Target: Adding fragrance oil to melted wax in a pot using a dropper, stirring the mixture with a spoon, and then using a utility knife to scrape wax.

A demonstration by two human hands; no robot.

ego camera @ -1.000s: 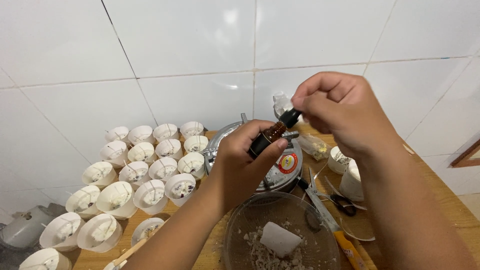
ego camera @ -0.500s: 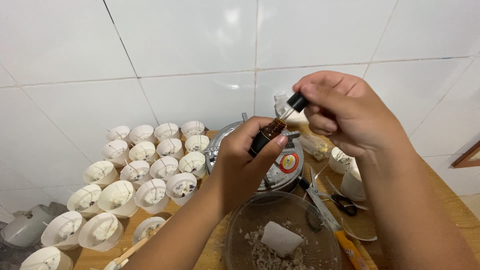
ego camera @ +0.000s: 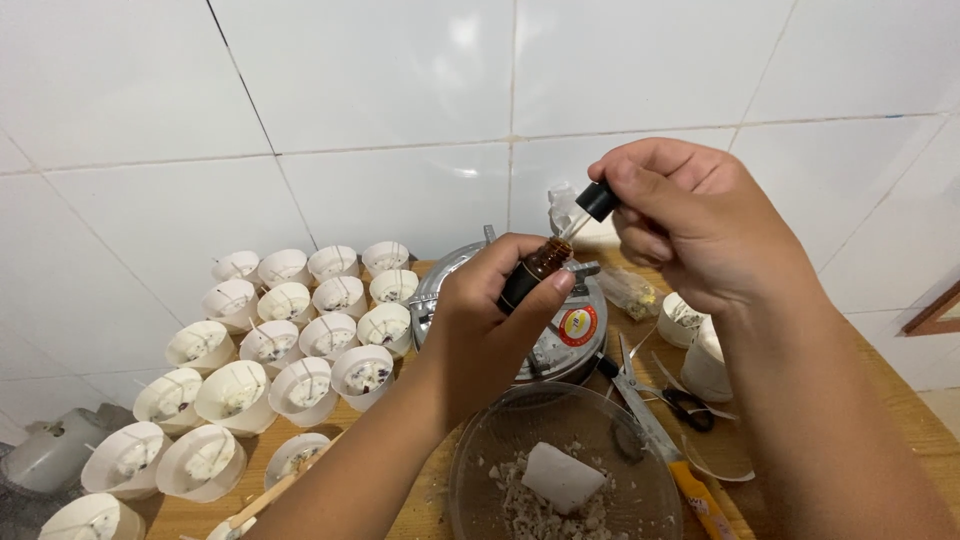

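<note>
The left hand [ego camera: 478, 325] is closed around a small brown bottle [ego camera: 532, 273]. The bottle is held up in the air, above the round metal lid [ego camera: 560, 330] and the glass bowl [ego camera: 480, 450]. It is tilted: its long side runs from low on the left to high on the right, and its open mouth points up and to the right, toward the far wall.

The right hand [ego camera: 700, 225] pinches a black dropper cap [ego camera: 597, 200] with its fingertips. A thin clear tube hangs from the cap and slants down and left into the bottle's mouth. So the cap and the bottle make one slanted line.

The glass bowl sits near the person and has a white wax block [ego camera: 562, 476] and white crumbs in it. On the left are many small white cups [ego camera: 300, 335] in rows, each with a wick. On the right lie scissors [ego camera: 690, 408] and a yellow-handled knife [ego camera: 690, 485] on the wooden table [ego camera: 905, 420]. White tiles cover the far wall.
</note>
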